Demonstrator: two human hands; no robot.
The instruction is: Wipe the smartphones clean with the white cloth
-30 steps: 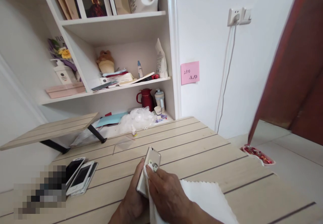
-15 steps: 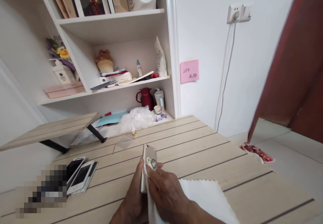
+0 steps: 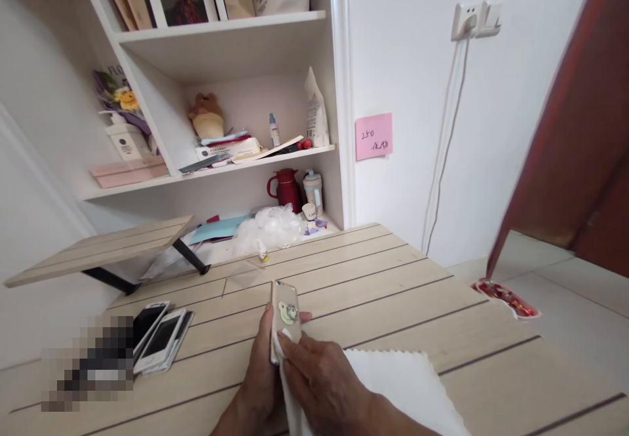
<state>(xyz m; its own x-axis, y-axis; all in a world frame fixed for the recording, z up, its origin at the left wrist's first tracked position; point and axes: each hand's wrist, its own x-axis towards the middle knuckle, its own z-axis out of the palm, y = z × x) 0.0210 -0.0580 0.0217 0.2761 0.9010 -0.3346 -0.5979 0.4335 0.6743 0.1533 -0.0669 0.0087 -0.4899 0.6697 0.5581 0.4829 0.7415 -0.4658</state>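
Loads of elbow room over the plank tabletop [image 3: 344, 292] straight ahead of the right hand [image 3: 322, 383] and left hand [image 3: 260, 364], all the way toward the shelves. Swing left and the stack of phones [image 3: 160, 341] is the first thing you'd bump. Swing right and the white cloth [image 3: 403, 390] is lying in the path (soft, so no big deal). Way back, a small dropper bottle [image 3: 263, 251] and a crumpled plastic bag [image 3: 268, 229] sit by the far edge, and a tilted wooden board [image 3: 98, 249] blocks the back left.
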